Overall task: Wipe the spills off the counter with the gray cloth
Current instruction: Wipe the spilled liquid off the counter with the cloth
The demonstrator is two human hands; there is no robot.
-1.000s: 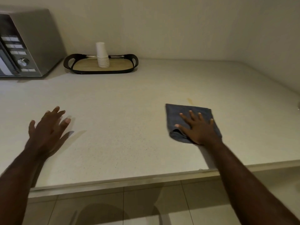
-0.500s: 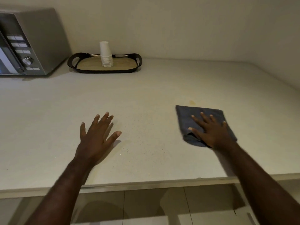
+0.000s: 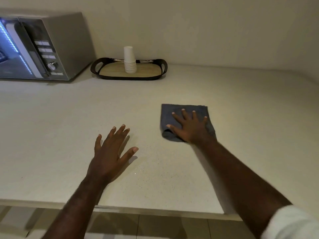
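Leftmost, against the wall: silver microwave [image 3: 51, 47], door reflecting blue light, dial and buttons on its right panel. Just beside it, a black-rimmed tray [image 3: 156, 75] with a wooden floor and cut-out handles, bearing an upside-down stack of white paper cups [image 3: 129, 60] near its middle. Nearer the front edge, on the pale speckled counter [image 3: 60, 135]: left hand [image 3: 110, 156], palm down, fingers spread and thumb out to the right, holding nothing; whether touching the surface or just above it cannot be told, though a shadow falls close beneath the fingers. Further right and a little farther back: gray cloth [image 3: 188, 109], folded into a rough square, flat on the counter, its near-left corner bunched into a small roll. On top of it, right hand [image 3: 189, 128], palm down, fingers splayed, pressed flat on the cloth's near half, thumb pointing left over the rolled corner. Far right, at the bottom corner: a white sleeve [image 3: 293, 225] at the upper arm. Below the counter edge, tiled floor [image 3: 155, 226].
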